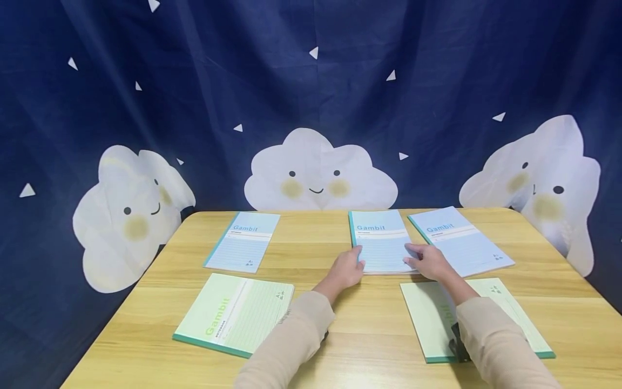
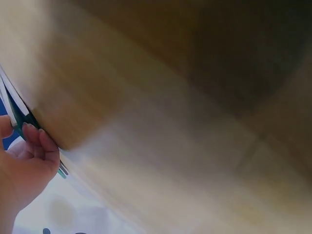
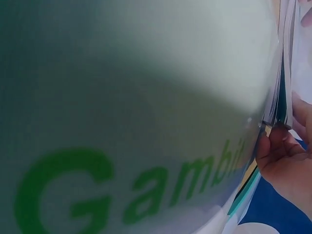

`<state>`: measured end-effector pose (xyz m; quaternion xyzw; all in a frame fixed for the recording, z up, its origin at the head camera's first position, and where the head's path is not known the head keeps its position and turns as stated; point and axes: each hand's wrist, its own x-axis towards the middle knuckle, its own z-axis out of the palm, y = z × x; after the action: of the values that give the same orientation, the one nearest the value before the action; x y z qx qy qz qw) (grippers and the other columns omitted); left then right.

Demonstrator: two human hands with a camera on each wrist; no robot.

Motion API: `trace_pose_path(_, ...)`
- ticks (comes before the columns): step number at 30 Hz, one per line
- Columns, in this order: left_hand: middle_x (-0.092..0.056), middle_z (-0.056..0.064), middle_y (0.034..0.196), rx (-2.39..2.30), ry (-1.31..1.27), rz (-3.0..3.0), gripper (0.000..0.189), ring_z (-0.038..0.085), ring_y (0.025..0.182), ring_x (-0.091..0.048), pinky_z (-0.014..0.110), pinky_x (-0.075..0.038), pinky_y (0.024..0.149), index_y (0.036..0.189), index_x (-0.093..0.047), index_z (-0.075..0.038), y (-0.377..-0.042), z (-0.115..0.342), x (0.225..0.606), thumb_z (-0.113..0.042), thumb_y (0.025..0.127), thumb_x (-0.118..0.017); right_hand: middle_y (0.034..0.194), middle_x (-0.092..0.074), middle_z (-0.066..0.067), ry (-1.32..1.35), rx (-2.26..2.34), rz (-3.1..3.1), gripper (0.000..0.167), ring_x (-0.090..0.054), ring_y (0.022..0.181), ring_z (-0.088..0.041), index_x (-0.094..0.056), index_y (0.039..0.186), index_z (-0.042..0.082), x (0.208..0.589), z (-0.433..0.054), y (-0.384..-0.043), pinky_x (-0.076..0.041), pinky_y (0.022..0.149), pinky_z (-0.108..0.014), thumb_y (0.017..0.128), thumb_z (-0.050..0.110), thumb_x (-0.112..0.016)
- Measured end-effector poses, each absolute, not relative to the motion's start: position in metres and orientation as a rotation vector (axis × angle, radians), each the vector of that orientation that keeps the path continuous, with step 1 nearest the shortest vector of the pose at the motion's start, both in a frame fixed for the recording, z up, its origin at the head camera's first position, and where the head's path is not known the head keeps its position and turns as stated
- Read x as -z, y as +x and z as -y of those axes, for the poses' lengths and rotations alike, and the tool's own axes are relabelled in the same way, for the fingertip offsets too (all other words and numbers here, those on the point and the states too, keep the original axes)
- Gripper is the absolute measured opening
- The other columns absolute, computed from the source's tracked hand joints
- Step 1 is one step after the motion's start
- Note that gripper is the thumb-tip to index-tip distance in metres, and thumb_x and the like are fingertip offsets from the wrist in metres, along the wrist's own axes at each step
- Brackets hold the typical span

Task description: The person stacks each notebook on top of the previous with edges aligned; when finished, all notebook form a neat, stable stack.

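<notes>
Head view: I see the middle blue notebook (image 1: 381, 248) right of centre, pinched at its sides by left grip (image 1: 346, 268) and right grip (image 1: 430, 262). Left wrist: its edge sits pinched, far left. Right wrist: pinched likewise at right, a green notebook (image 3: 146, 117) looming left.

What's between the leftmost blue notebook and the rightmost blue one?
Another blue notebook, gripped at its sides by the left hand and right hand. The head view shows it, with bare tabletop between it and the leftmost notebook.
</notes>
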<state>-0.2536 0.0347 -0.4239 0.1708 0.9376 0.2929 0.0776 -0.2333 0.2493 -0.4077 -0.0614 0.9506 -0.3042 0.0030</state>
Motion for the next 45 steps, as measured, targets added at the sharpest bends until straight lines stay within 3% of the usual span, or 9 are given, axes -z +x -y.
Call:
trace_pose_path(3, -0.045, 0.010, 0.142, -0.722, 0.569, -2.858, 0.045, 0.024, 0.132, -0.042, 0.034, -0.036, 0.108, 0.142, -0.036, -0.006, -0.254, -0.037, 0.424, -0.019, 0.098, -0.042, 0.095, -0.061, -0.030, -0.208, 0.950, -3.001, 0.046, -0.056, 0.080, -0.035, -0.049, 0.126, -0.012, 0.410, -0.250, -0.234, -0.048, 0.072, -0.039, 0.088, 0.013, -0.059)
trace_pose_path(5, -0.048, 0.010, 0.139, -0.606, 0.608, -2.894, 0.045, 0.024, 0.128, -0.046, 0.033, -0.039, 0.106, 0.141, -0.037, -0.006, -0.253, -0.038, 0.425, -0.020, 0.099, -0.041, 0.068, -0.052, -0.016, -0.216, 0.949, -3.012, 0.046, -0.043, 0.062, -0.021, -0.049, 0.126, -0.012, 0.411, -0.250, -0.234, -0.038, 0.058, -0.029, 0.088, 0.012, -0.059)
trace_pose_path(8, -0.055, 0.011, 0.132, -0.478, 0.645, -2.941, 0.044, 0.023, 0.121, -0.053, 0.031, -0.044, 0.101, 0.139, -0.039, -0.006, -0.253, -0.039, 0.426, -0.021, 0.098, -0.042, 0.059, -0.034, -0.002, -0.229, 0.944, -3.017, 0.046, -0.030, 0.056, -0.014, -0.048, 0.125, -0.013, 0.411, -0.250, -0.234, -0.028, 0.052, -0.026, 0.087, 0.011, -0.059)
trace_pose_path(11, -0.060, 0.011, 0.125, -0.386, 0.660, -2.962, 0.043, 0.022, 0.114, -0.058, 0.030, -0.047, 0.096, 0.139, -0.039, -0.007, -0.252, -0.040, 0.426, -0.021, 0.098, -0.042, 0.064, -0.048, -0.013, -0.257, 0.907, -3.029, 0.046, -0.041, 0.060, -0.020, -0.049, 0.124, -0.014, 0.410, -0.250, -0.233, -0.037, 0.057, -0.030, 0.087, 0.011, -0.059)
trace_pose_path(13, -0.062, 0.011, 0.119, -0.337, 0.664, -2.972, 0.043, 0.021, 0.108, -0.060, 0.029, -0.050, 0.092, 0.139, -0.039, -0.007, -0.252, -0.040, 0.425, -0.022, 0.098, -0.043, 0.086, -0.061, -0.028, -0.285, 0.872, -3.040, 0.046, -0.053, 0.072, -0.029, -0.049, 0.124, -0.014, 0.410, -0.250, -0.233, -0.045, 0.064, -0.036, 0.087, 0.011, -0.059)
trace_pose_path(16, -0.063, 0.009, 0.113, -0.256, 0.676, -2.981, 0.044, 0.017, 0.098, -0.061, 0.026, -0.052, 0.085, 0.140, -0.038, -0.008, -0.251, -0.041, 0.424, -0.023, 0.098, -0.042, 0.120, -0.054, -0.033, -0.336, 0.771, -3.062, 0.045, -0.059, 0.099, -0.040, -0.049, 0.124, -0.015, 0.411, -0.250, -0.233, -0.049, 0.082, -0.047, 0.088, 0.011, -0.058)
trace_pose_path(19, -0.064, 0.008, 0.110, -0.205, 0.690, -2.986, 0.044, 0.015, 0.092, -0.061, 0.024, -0.052, 0.081, 0.140, -0.038, -0.008, -0.250, -0.041, 0.422, -0.023, 0.099, -0.041, 0.124, -0.051, -0.034, -0.363, 0.666, -3.071, 0.045, -0.053, 0.111, -0.045, -0.048, 0.125, -0.015, 0.414, -0.249, -0.234, -0.046, 0.090, -0.052, 0.090, 0.011, -0.057)
trace_pose_path(33, -0.064, 0.010, 0.103, -0.169, 0.702, -3.017, 0.041, 0.019, 0.095, -0.062, 0.025, -0.053, 0.074, 0.138, -0.040, -0.009, -0.244, -0.044, 0.423, -0.023, 0.099, -0.042, 0.120, -0.051, -0.037, -0.357, 0.620, -3.068, 0.046, -0.050, 0.110, -0.049, -0.046, 0.127, -0.015, 0.418, -0.250, -0.234, -0.045, 0.090, -0.053, 0.090, 0.011, -0.056)
trace_pose_path(45, -0.062, 0.012, 0.110, -0.207, 0.673, -3.010, 0.043, 0.022, 0.101, -0.060, 0.029, -0.051, 0.086, 0.140, -0.038, -0.010, -0.243, -0.042, 0.424, -0.022, 0.099, -0.042, 0.121, -0.050, -0.037, -0.289, 0.683, -3.044, 0.047, -0.048, 0.112, -0.049, -0.043, 0.130, -0.013, 0.417, -0.246, -0.229, -0.042, 0.094, -0.055, 0.091, 0.012, -0.055)
